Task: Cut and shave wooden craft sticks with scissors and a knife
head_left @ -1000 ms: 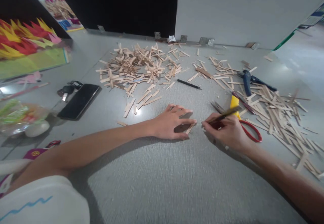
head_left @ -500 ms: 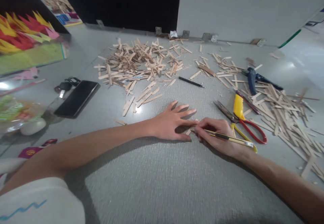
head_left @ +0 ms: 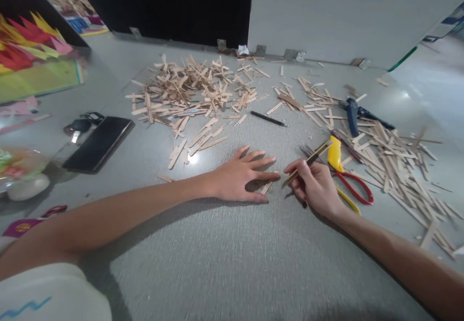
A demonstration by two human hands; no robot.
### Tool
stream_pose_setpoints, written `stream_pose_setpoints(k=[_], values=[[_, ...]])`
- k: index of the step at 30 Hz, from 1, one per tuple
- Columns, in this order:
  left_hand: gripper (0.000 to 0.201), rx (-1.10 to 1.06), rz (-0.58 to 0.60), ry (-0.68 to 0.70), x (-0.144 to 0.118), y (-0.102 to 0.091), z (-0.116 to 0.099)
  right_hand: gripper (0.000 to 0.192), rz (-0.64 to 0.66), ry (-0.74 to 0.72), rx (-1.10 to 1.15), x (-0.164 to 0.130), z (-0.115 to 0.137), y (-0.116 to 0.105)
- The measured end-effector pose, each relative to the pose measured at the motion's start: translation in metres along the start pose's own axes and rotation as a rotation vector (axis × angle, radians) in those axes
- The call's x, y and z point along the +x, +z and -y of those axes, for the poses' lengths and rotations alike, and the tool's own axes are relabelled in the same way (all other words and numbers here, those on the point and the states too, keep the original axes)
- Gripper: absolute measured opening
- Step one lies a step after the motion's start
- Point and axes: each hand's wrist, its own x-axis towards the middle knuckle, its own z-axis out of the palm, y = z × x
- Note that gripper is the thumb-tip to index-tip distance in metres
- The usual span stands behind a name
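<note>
My left hand [head_left: 237, 177] lies flat on the grey table [head_left: 217, 258] with its fingers spread. Between its thumb and index finger shows a small piece of wooden stick [head_left: 267, 187], partly under the hand. Just to the right, my right hand [head_left: 316, 185] is closed around a slim yellow-and-black craft knife [head_left: 314, 157], its back end tilted up and to the right. The knife's tip points down at the table, apart from the stick piece. Long-nose pliers with red and yellow handles [head_left: 357, 188] lie behind my right hand, which partly hides them.
A heap of cut wooden sticks [head_left: 188, 86] lies at the back, with a black pencil [head_left: 268, 118] in front of it. More sticks [head_left: 406, 171] and blue-handled pliers [head_left: 352, 117] lie right, beside a yellow-handled tool [head_left: 334, 154]. A phone [head_left: 99, 144] rests left.
My right hand has drawn back slightly from the stick piece, turning the craft knife so its back end rises. My left hand stays flat. The view has shifted a little.
</note>
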Motion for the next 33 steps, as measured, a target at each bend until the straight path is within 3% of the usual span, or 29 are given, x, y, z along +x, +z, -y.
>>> stream_pose_setpoints(k=[9, 15, 26, 29, 33], values=[[0.067, -0.015, 0.004, -0.012, 0.000, 0.000, 0.000, 0.073, -0.063, 0.007, 0.094, 0.003, -0.005, -0.001], [0.068, -0.023, 0.023, -0.019, 0.000, -0.003, 0.000, 0.064, -0.103, -0.023, 0.162, 0.005, -0.009, 0.002], [0.072, -0.036, 0.033, -0.039, 0.000, -0.002, 0.001, 0.079, -0.096, -0.048, 0.109, 0.009, -0.013, 0.001], [0.072, -0.028, 0.033, -0.035, 0.000, -0.002, 0.001, 0.073, -0.128, -0.043, 0.075, 0.007, -0.011, 0.004], [0.073, -0.021, 0.021, -0.024, 0.001, -0.001, 0.003, 0.051, -0.065, -0.093, -0.127, -0.001, -0.006, 0.007]])
